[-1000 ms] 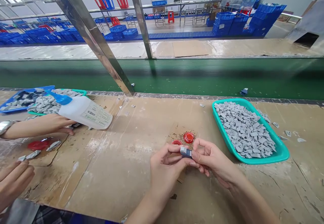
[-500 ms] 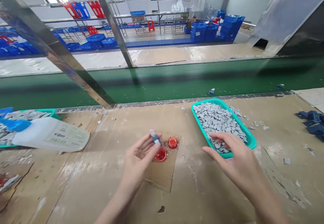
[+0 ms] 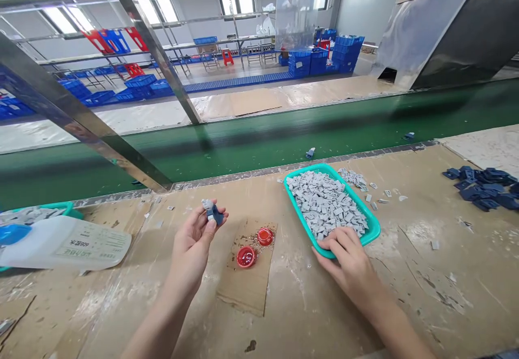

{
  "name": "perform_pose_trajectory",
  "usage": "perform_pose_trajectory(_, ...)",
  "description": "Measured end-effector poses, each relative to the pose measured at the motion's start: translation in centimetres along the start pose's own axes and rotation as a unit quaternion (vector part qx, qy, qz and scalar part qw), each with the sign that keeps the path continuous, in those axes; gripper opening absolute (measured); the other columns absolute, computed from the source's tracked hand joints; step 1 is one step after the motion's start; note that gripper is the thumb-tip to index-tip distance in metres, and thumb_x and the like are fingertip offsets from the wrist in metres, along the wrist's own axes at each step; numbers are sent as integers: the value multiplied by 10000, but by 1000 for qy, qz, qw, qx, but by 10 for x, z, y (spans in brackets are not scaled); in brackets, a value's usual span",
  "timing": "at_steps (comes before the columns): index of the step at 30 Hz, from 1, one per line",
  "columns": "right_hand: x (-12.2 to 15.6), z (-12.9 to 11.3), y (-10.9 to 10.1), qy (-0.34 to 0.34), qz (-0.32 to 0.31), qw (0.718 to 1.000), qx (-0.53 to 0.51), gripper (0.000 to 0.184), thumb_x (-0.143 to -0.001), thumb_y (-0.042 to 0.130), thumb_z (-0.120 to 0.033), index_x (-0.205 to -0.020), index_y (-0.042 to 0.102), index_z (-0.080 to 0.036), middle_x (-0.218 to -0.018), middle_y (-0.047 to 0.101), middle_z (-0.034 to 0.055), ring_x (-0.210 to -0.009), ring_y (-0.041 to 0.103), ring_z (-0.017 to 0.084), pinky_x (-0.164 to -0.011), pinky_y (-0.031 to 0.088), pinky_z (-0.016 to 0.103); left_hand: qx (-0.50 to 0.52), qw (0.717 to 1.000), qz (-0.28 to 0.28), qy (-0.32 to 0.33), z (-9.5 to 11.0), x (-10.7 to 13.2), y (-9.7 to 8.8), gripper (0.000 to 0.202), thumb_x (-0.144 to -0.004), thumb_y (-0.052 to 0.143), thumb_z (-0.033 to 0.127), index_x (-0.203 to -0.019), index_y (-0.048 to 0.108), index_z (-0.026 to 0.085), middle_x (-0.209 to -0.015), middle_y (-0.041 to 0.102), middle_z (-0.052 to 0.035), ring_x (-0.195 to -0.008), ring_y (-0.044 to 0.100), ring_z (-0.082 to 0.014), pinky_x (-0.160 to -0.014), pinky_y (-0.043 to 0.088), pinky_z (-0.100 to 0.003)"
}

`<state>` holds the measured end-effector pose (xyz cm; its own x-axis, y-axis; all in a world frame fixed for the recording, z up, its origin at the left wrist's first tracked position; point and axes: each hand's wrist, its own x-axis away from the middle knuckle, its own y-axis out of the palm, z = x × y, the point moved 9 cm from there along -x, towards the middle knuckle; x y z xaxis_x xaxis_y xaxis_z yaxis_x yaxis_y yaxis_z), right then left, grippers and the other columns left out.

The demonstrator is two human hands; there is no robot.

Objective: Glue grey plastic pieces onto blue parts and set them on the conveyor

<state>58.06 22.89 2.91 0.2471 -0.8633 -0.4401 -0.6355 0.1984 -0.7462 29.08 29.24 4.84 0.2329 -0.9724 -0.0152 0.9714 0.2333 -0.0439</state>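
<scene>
- Our main thing here is the small navy-and-grey part point(image 3: 213, 212), up off the bench at about chest level of the shot, pinched in the left hand point(image 3: 192, 245) between thumb and fingertips: a narrow grip, and the part sits clearly in it.
- Biggest change we can spot: that part was being worked between both hands a second ago, and now only the left has it, while the right hand point(image 3: 344, 256) has dropped down to the tray.
- The right hand's fingers are curled at the near rim of the teal tray point(image 3: 353, 194), right by the grey pieces point(image 3: 324, 205). We can't tell if they've actually picked one up.
- Just beside the left hand, two red caps point(image 3: 246, 257) point(image 3: 265, 235) sit on a cardboard sheet point(image 3: 247, 288), with reddish specks around them.
- Some loose grey bits point(image 3: 352, 178) lie past the tray, and a pile of navy parts point(image 3: 478, 188) sits further right.
- Off to the left there's a white plastic jug point(image 3: 67, 243) with a blue cap point(image 3: 12, 234) lying on its side.
- Beyond the bench runs a green conveyor belt point(image 3: 259, 148), then stacks of blue crates point(image 3: 318, 61) way back.
</scene>
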Motion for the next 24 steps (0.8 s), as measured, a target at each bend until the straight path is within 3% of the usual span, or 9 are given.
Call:
perform_pose_trajectory(4,1,-13,5,6,-2,999,-39,14,-888,572,-171,-902,571,-170,-843,541,66,-841,497,223,-700,457,352,-16,1000,-6,-15,-5,-8,-4,491,-774,678,397,-1213,569,205,-1099,652,-80,-1030,623,-231,-1041,414,-448)
perform_pose_trajectory(6,-8,-14,0,1,-22,998,-56,115,-869,621,-244,-960,601,-176,-893,571,74,-881,509,231,-725,472,356,-16,1000,-17,-13,-9,-18,-3,492,-770,679,399,-1207,572,200,-1097,656,-82,-1019,629,-229,-1040,412,-452)
perform_pose_trajectory(8,-22,-8,-12,-9,-40,998,-52,148,-865,628,-271,-993,630,-196,-947,601,76,-923,519,236,-759,483,361,-23,999,-32,-5,-13,-32,1,483,-771,674,392,-1198,572,191,-1107,657,-91,-1016,632,-229,-1032,419,-450)
perform_pose_trajectory(12,-56,22,-32,-23,-61,997,53,143,-847,607,-134,-917,698,-219,-963,660,66,-946,524,256,-772,483,382,-99,992,-58,55,-18,-73,14,479,-812,593,387,-1220,529,144,-1164,642,-141,-1046,629,-235,-989,458,-418)
perform_pose_trajectory(17,-74,53,-16,25,-108,987,119,146,-796,650,-116,-750,699,-246,-842,675,29,-832,557,237,-642,466,337,-302,942,-52,133,-17,-138,29,431,-863,488,307,-1253,505,125,-1165,643,-167,-1094,607,-256,-953,468,-413)
perform_pose_trajectory(21,-68,58,-4,41,-89,986,136,143,-838,605,-117,-744,641,-218,-832,651,32,-832,564,229,-602,448,315,-422,893,-51,150,-12,-184,45,452,-849,518,200,-1299,492,161,-1150,646,-171,-1085,592,-317,-926,446,-480)
perform_pose_trajectory(24,-63,64,-6,61,-50,985,151,76,-828,638,-149,-786,618,-208,-834,636,44,-843,558,243,-591,448,317,-489,854,-64,164,-11,-208,66,434,-878,514,205,-1309,477,165,-1143,639,-155,-1073,590,-298,-918,448,-476)
